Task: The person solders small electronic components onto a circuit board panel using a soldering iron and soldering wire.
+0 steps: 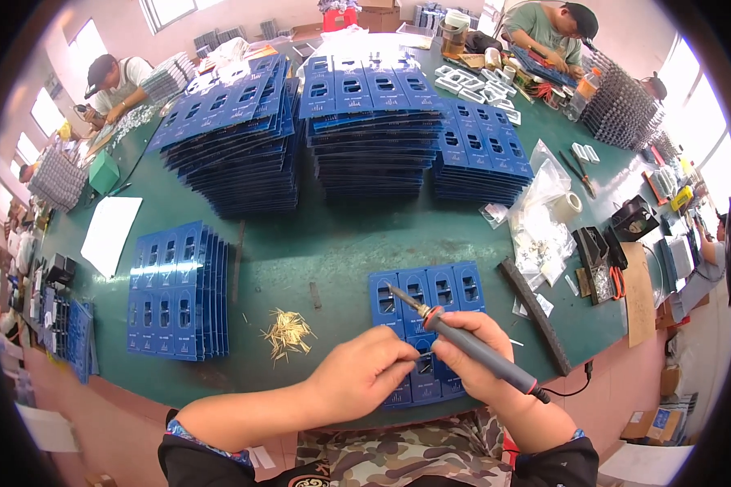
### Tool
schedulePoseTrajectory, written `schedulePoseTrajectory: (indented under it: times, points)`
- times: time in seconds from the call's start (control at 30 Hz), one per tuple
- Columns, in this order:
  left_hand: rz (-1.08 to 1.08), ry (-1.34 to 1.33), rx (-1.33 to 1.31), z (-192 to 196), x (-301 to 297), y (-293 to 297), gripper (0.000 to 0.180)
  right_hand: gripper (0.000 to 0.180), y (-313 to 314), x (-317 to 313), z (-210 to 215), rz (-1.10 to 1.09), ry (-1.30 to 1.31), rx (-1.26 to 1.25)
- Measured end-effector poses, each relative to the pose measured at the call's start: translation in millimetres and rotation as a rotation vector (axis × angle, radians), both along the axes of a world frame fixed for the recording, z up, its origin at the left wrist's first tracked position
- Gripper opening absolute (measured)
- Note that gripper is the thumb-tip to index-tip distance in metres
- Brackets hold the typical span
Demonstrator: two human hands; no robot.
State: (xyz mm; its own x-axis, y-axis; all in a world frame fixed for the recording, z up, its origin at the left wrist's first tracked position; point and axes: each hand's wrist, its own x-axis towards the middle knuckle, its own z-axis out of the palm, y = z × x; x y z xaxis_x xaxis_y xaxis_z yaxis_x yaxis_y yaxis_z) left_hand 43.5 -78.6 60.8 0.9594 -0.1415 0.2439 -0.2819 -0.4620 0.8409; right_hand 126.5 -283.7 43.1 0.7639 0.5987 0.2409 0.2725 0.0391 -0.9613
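A blue circuit board panel (pixel 469 286) with dark components in its cut-outs lies on the green table in front of me. My right hand (pixel 473 351) is wrapped round a grey soldering iron (pixel 487 355), whose metal tip points up and to the left above the panel. Over the panel's middle, my left hand (pixel 364 372) has its thumb and forefinger pinched together beside a cut-out. Whatever sits between those fingertips is too small to make out. To the left of the panel is a loose heap of thin gold-coloured pins (pixel 288 334).
Tall stacks of blue panels (pixel 374 146) stand across the far side. A smaller upright group of panels (pixel 177 292) is at left. To the right lie a dark bar (pixel 536 315), plastic bags (pixel 540 235) and a tape roll (pixel 567 207). Other people work around the table's far side.
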Motion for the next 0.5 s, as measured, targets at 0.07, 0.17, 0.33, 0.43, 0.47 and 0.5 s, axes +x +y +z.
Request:
schedulePoseTrajectory:
  times: [0.07,0.17,0.33,0.43,0.47,0.5]
  points:
    - [0.046,-0.033,0.054,-0.4,6.6,14.1,0.011,0.032,-5.8,7.1,4.3,-0.057,0.033,-0.003]
    - [0.138,-0.085,0.124,-10.1,13.1,37.7,0.011,0.034,-11.8,15.7,1.5,-0.124,0.133,0.131]
    - [0.187,-0.090,0.221,-23.3,15.7,42.8,0.013,0.021,-23.1,25.6,-14.3,-0.086,0.042,0.026]
    - [0.170,-0.146,0.263,-29.1,19.3,42.1,0.013,0.016,-16.3,24.9,-25.0,-0.146,-0.009,0.066]
    - [0.169,-0.172,0.285,-30.4,20.0,42.6,0.013,0.016,-16.4,25.3,-24.6,-0.146,-0.008,0.064]
    - [0.170,-0.171,0.284,-31.6,20.4,43.0,0.013,0.016,-17.1,26.2,-23.1,-0.128,-0.049,0.026]
